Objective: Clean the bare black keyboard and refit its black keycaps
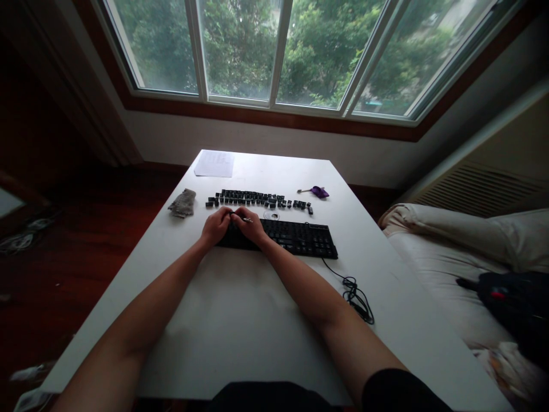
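Observation:
My left hand (215, 226) is closed over the left end of a black keyboard (295, 237), its fingertips pinched against those of my right hand. Something small and dark shows where they meet, too small to name. My right hand (251, 225) is closed too, and a slim tool with a shiny metallic end (247, 220) sticks out between its fingers. Both hands hide the keyboard's left part. Just beyond it, loose black keycaps (251, 198) stand in uneven rows. A small clear round dish (271, 215) sits between keycaps and keyboard.
A crumpled grey cloth (183, 203) lies left of the keycaps. At the right is a purple object with a thin brush-like handle (318, 191). A paper sheet (214, 163) lies at the far edge of the white table (240, 320). The coiled cable (358, 300) lies at the right.

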A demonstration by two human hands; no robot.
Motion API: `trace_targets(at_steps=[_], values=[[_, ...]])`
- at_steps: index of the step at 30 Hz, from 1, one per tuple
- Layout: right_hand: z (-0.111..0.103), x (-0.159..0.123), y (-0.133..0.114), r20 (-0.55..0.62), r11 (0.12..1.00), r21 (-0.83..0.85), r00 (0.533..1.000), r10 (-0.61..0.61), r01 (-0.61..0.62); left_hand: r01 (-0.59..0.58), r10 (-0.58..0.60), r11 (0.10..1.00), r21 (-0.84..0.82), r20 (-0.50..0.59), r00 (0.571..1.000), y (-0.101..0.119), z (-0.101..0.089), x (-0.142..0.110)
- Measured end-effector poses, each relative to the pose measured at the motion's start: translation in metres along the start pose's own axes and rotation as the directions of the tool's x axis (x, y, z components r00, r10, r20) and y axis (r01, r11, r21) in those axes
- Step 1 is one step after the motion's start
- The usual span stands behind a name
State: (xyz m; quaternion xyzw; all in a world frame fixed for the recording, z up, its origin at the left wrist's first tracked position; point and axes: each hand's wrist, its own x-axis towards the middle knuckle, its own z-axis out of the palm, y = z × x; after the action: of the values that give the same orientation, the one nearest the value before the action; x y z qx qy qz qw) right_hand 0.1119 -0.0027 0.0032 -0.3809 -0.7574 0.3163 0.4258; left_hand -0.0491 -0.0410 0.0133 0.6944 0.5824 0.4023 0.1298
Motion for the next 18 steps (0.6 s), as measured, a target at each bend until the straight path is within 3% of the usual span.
trace_targets(at_steps=[18], values=[[-0.0024,-0.0008,-0.0019,-0.003,0.999,0.021,1.0,0.024,-0.024,0.037,-0.037,0.999,-0.023,0.009,0.999,-0.0003,0.0021,-0.0001]])
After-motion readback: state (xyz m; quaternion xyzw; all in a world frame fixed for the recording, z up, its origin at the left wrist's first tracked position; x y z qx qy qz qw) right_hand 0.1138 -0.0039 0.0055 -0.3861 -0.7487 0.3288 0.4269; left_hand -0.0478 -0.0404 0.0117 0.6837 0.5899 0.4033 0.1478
